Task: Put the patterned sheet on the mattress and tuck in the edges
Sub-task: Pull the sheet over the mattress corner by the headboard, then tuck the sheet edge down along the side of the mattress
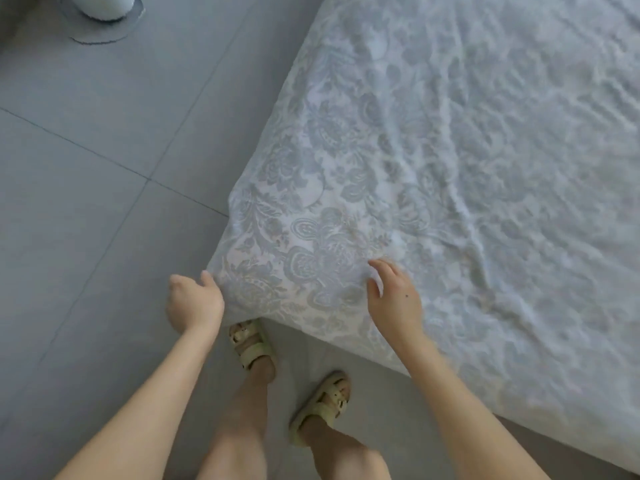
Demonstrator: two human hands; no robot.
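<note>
The patterned sheet (pixel 433 161), pale blue-grey with floral motifs, covers the mattress, wrinkled toward the right. The mattress itself is hidden beneath it. Its near corner points at me. My left hand (pixel 194 301) is at the corner's left side, thumb against the hanging cloth, fingers curled toward the mattress side and partly hidden. My right hand (pixel 393 292) lies on top of the sheet just right of the corner, fingers bent and pressing into the fabric.
Grey tiled floor (pixel 97 161) spreads left of the bed. A white round object on a grey base (pixel 104 15) stands at the far left. My feet in pale sandals (pixel 252 344) stand at the mattress corner.
</note>
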